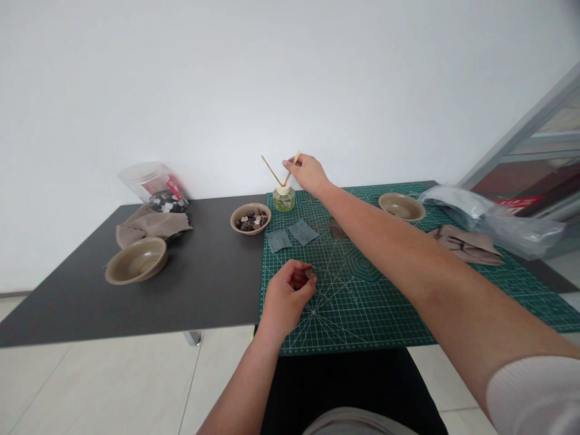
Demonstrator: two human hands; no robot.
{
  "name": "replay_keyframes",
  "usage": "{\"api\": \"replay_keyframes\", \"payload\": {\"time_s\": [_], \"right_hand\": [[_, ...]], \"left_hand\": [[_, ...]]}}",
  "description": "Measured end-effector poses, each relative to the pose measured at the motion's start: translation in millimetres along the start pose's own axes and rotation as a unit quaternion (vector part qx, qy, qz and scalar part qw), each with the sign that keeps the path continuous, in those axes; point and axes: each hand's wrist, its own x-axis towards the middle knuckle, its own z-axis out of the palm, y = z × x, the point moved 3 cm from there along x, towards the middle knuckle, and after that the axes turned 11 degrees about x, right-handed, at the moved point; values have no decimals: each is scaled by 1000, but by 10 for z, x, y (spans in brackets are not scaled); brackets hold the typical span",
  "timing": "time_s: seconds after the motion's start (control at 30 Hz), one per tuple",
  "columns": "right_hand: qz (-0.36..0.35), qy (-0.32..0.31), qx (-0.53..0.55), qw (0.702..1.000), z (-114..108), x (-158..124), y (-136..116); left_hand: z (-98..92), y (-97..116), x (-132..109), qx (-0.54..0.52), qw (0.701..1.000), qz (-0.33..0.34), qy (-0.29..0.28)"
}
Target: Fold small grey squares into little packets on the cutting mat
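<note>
My right hand [309,172] reaches over to a small glass jar [284,201] with a pale top and yellow-green contents. Its fingers pinch a thin wooden stick [289,175] whose lower end goes into the jar's mouth. A second stick [270,170] leans out of the same jar to the left, untouched. Closer to me, my left hand [290,290] is closed over the green cutting mat [335,326], pinching a small brown piece [310,274] between thumb and fingers. The exact kind of that piece is unclear. Two grey-blue squares [302,232] lie between the hands and the jar.
A bowl of dark and pinkish pieces [251,218] stands left of the jar. Further left are another bowl [136,261], a brown cloth [154,225] and a clear tub [156,184]. On the right are a bowl [402,206], a folded cloth [469,243] and plastic wrapping [498,217].
</note>
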Motion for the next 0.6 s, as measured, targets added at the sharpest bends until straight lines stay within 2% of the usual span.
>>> {"api": "replay_keyframes", "payload": {"time_s": [0.1,0.17,0.2,0.27,0.33,0.37,0.47,0.6], "right_hand": [[-11,93,19,995,-181,-176,-95],[-35,98,20,994,-324,-440,-204],[-36,67,15,997,-385,-612,-257],[-21,-47,-12,999,-471,-1020,-338],[4,-176,-36,984,-518,-1464,-371],[12,-214,-39,976,-540,-1667,-374],[38,-249,-44,967,-584,-2113,-321],[70,-257,14,964,-576,-2359,-217]], "left_hand": [[-3,12,10,-35,999,-11,13],[-9,25,16,-69,997,-16,32],[-12,30,16,-80,996,-18,41],[-14,38,12,-76,996,-18,52],[-11,41,4,-50,997,-10,53],[-6,42,0,-24,999,-4,47],[5,50,-6,63,997,13,45],[34,108,-20,191,981,30,35]]}}
